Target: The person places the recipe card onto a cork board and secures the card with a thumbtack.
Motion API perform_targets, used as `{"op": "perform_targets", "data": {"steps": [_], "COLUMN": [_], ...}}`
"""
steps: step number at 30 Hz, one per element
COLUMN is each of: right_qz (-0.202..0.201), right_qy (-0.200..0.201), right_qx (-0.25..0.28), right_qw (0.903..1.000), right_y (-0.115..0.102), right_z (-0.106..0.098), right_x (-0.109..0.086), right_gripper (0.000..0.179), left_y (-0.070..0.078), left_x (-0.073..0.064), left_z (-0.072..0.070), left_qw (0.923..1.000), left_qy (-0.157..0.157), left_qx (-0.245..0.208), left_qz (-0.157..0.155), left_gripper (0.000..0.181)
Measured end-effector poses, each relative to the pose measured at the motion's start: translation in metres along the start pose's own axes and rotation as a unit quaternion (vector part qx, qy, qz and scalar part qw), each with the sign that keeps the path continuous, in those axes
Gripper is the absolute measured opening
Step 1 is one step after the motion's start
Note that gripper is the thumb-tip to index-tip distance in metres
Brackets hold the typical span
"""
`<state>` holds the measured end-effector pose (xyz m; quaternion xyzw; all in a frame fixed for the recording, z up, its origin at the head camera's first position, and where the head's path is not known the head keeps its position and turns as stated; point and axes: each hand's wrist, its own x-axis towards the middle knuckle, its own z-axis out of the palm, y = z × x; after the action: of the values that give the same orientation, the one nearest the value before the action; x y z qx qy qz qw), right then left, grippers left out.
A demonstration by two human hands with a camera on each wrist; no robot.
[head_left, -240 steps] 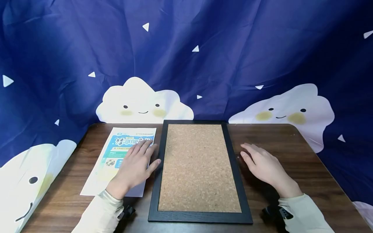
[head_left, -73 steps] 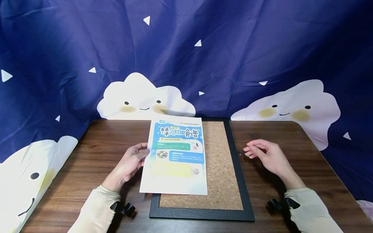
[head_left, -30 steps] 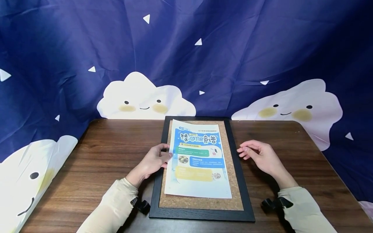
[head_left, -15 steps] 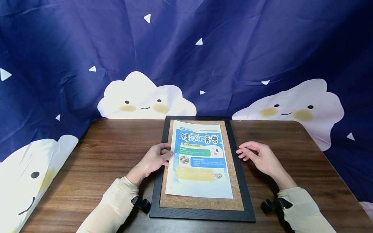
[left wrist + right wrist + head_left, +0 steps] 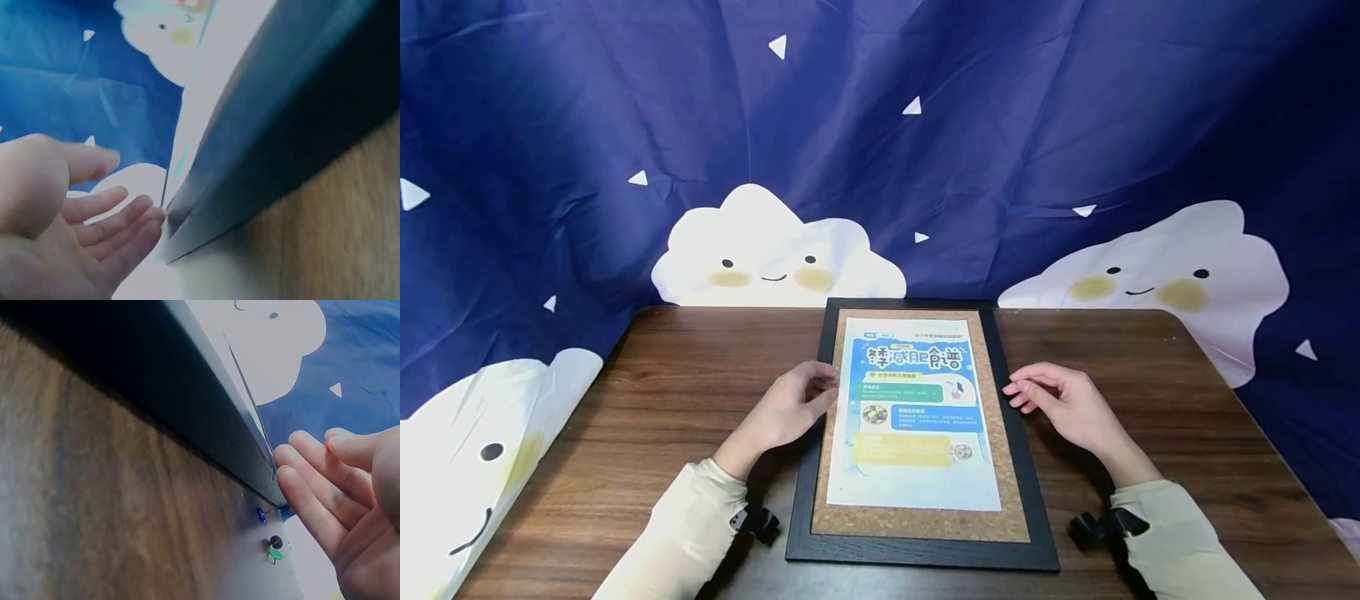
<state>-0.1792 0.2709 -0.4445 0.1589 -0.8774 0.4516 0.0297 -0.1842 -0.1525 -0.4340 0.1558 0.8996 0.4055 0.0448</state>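
Printed sheet (image 5: 916, 417): lies to the right of the left hand (image 5: 782, 408) and to the left of the right hand (image 5: 1067, 408), between the two, face up on the cork board (image 5: 917, 523).
Long axis of the sheet: runs away from the person, roughly along the long sides of the black frame (image 5: 922, 552), so it crosses in front of both sets of fingertips.
Nearer hand: the left; its fingertips are over the frame's near side, just beside the sheet's left edge. Contact with the paper cannot be told.
Left hand: thumb and fingers apart in its wrist view, nothing seen between them.
Right hand: thumb tip and forefinger together, seemingly pinching a small red thing (image 5: 327, 445), too little of it showing to name; the other fingers reach out beside the frame.
Gap to the right hand: frame edge and a strip of bare cork separate its fingertips from the sheet.
Pins: blue pin (image 5: 261, 514), dark pin (image 5: 276, 542) and green pin (image 5: 276, 553) lie on the table (image 5: 1112, 342) near the right hand's fingers, beside the frame.
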Motion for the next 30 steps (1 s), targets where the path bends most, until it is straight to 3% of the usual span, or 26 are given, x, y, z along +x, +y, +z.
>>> {"op": "perform_targets", "data": {"steps": [3,6,10,13,17,30], "right_qz": [0.001,-0.004,-0.011,-0.011,-0.016,-0.023], "right_qy": [-0.005,-0.008,-0.014,-0.022,-0.029,-0.06], "right_qx": [-0.001,0.0,0.012,0.027,0.048,0.055], "right_qw": [1.0,1.0,0.9998,0.9993,0.9983,0.9964], "right_y": [-0.002,-0.003,-0.006,-0.01,-0.013,-0.018], "right_z": [0.001,0.002,0.003,0.005,0.008,0.019], "right_x": [0.002,0.004,0.007,0.009,0.013,0.031], "right_gripper": [0.019,0.019,0.019,0.02,0.018,0.015], "left_y": [0.0,0.0,0.002,0.002,0.002,0.004], "left_x": [-0.001,-0.002,-0.001,0.0,0.0,0.001], "left_z": [0.002,0.004,0.006,0.008,0.009,0.008], "left_qw": [0.9949,0.9831,0.9716,0.9651,0.9596,0.9586], "left_qy": [-0.021,-0.046,-0.088,-0.115,-0.129,-0.15], "left_qx": [0.085,0.144,0.169,0.188,0.212,0.21], "left_qz": [0.051,0.103,0.14,0.141,0.132,0.121], "left_gripper": [0.039,0.044,0.048,0.052,0.056,0.056]}}
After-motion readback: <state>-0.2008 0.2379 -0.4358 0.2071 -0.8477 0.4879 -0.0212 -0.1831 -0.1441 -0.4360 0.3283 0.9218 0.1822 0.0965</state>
